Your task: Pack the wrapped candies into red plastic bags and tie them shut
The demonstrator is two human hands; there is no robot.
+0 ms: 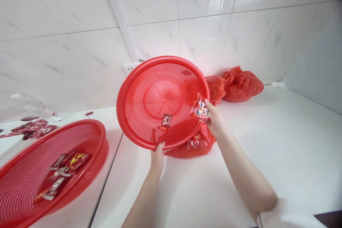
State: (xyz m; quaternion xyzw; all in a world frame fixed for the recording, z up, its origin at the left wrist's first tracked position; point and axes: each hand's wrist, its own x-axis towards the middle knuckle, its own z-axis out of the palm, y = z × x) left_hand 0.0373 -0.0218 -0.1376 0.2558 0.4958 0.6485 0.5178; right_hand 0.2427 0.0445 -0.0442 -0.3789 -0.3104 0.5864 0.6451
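Note:
A round red plastic mesh basket [164, 89] is tilted toward me in the middle of the head view. My left hand [158, 158] grips its lower rim. My right hand [213, 117] is closed on a shiny red printed candy packet [201, 108] at the basket's right rim. Inside the basket, low down, lie a small dark red wrapped packet [166, 120] and a smaller orange-red one [162, 128]. Below and partly behind the basket sits an open red plastic bag [184, 151], with a red packet [195, 141] bearing white printing inside.
A second red mesh basket [88, 128] at the left holds several wrapped packets [60, 178]. Behind it lie more red packets [40, 128]. Two red plastic bags [243, 84] stand by the tiled wall [149, 39]. A wall socket [130, 67] shows beside the tilted basket.

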